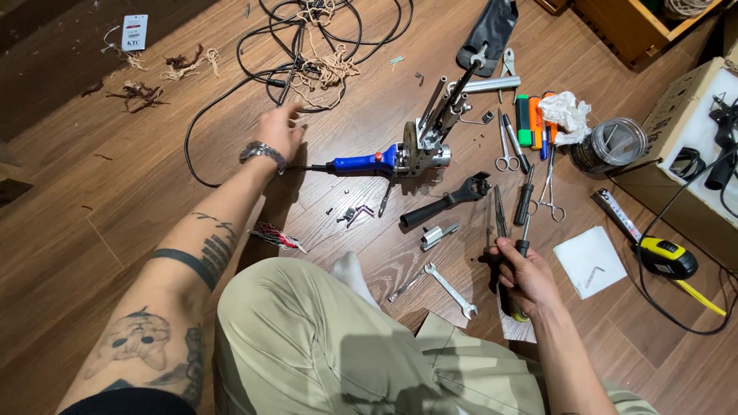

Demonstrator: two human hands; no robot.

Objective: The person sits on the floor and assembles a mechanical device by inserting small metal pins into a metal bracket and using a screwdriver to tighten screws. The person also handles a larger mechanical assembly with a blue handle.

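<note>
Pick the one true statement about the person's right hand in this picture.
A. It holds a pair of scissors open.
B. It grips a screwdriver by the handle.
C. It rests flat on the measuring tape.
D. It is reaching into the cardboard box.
B: the right hand is closed round the dark handle of a screwdriver, whose shaft points away over the wooden floor.

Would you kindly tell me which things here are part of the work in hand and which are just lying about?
In hand:
right hand gripping a screwdriver
left hand reaching to the black cable
blue-handled power tool, partly dismantled

Lying about:
spanner
scissors
tape measure
markers
glass jar
</note>
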